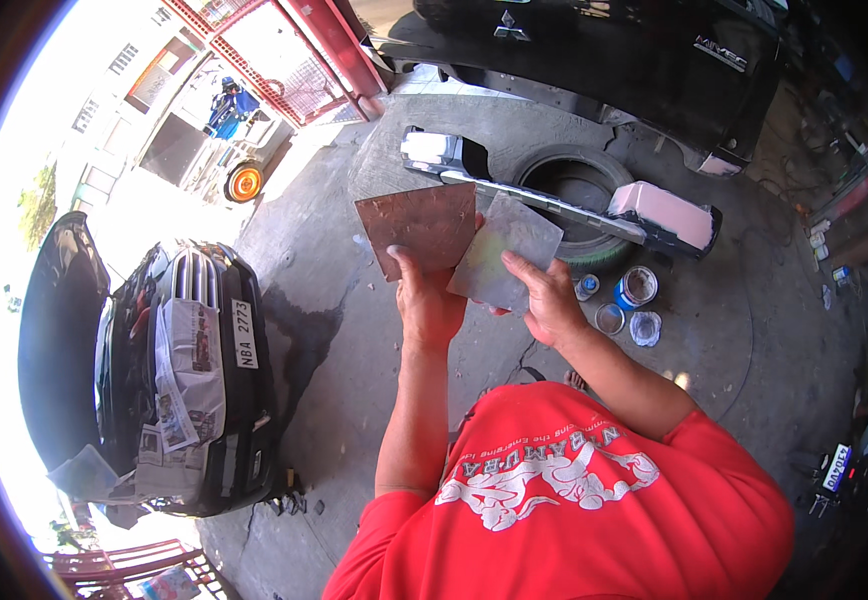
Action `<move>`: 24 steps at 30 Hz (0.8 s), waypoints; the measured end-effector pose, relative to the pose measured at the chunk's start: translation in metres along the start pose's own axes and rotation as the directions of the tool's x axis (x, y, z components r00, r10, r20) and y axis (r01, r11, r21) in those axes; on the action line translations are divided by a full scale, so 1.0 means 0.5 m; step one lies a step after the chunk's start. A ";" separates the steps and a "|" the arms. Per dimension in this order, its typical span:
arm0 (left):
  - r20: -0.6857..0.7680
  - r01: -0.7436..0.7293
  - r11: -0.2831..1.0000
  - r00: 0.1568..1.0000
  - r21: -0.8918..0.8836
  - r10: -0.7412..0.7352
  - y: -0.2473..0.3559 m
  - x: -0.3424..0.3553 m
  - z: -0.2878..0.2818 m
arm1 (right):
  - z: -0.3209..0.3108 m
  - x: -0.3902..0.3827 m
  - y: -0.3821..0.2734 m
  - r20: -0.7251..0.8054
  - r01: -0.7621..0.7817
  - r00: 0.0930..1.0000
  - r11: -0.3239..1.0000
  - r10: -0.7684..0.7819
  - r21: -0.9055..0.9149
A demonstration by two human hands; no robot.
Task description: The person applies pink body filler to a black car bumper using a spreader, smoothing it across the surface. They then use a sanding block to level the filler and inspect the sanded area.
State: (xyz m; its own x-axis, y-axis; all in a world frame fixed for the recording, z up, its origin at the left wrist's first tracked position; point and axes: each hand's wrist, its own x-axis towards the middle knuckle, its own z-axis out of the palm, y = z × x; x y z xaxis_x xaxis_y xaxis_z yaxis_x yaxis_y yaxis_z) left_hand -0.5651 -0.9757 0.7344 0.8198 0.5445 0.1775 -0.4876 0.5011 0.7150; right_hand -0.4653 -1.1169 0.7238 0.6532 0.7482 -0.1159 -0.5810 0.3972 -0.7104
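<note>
My left hand grips a square brown plate with its thumb on the face. My right hand pinches a translucent greyish square sheet marked with a faint yellowish smear, thumb on top. The two squares are side by side, very close or overlapping at their near edges. Just beyond them, a dark bumper piece with pink and white patches lies across a tyre on the concrete floor. An open blue-labelled can, a smaller jar and other small containers stand to the right of my hands.
A black vehicle is at the back. At left stands another dark car with raised hood and newspaper over its front. A red metal gate is back left, a cable crosses the right floor, and assorted items lie far right.
</note>
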 end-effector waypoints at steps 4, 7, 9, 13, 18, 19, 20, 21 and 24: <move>-0.257 -0.038 0.990 0.964 0.137 0.073 -0.023 -0.034 0.033 | 0.017 0.022 0.024 -0.149 0.091 0.983 0.986 -0.111 -0.137; -0.292 -0.105 0.994 0.950 0.035 0.111 -0.037 -0.044 0.030 | 0.021 0.026 0.016 -0.138 0.096 0.983 0.978 -0.122 -0.185; -0.312 -0.125 0.988 0.939 0.087 0.146 -0.044 -0.046 0.021 | 0.022 0.024 0.001 -0.053 0.072 0.995 0.987 -0.080 -0.143; -0.253 -0.133 0.951 0.945 0.278 0.207 -0.034 -0.047 0.004 | 0.031 0.016 -0.030 0.011 0.039 0.999 0.990 -0.038 -0.135; -0.108 -0.061 0.706 0.975 0.706 0.193 0.017 -0.056 0.008 | 0.039 0.011 -0.059 0.023 -0.005 1.000 0.970 0.011 -0.242; -0.104 0.013 0.648 0.989 0.761 0.102 0.028 -0.058 0.011 | 0.037 0.013 -0.064 0.015 -0.043 0.999 0.970 0.048 -0.239; -0.182 0.119 0.601 0.982 0.790 0.044 0.036 -0.061 0.016 | 0.035 0.015 -0.067 0.047 -0.025 0.998 0.965 0.038 -0.261; -0.128 0.096 0.696 0.992 0.712 -0.006 0.037 -0.065 0.023 | 0.032 0.020 -0.069 0.071 -0.019 0.997 0.958 0.041 -0.288; -0.128 0.144 0.868 0.987 0.476 -0.094 0.040 -0.078 0.038 | 0.020 0.030 -0.070 0.107 0.008 0.994 0.944 0.029 -0.329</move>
State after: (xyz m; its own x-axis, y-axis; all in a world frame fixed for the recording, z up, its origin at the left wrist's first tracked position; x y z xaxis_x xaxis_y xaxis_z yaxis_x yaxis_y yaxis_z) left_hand -0.6010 -0.9996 0.7544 0.8168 0.5765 0.0215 -0.1620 0.1934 0.9676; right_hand -0.4400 -1.1142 0.7537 0.5802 0.8121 -0.0616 -0.3843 0.2063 -0.8999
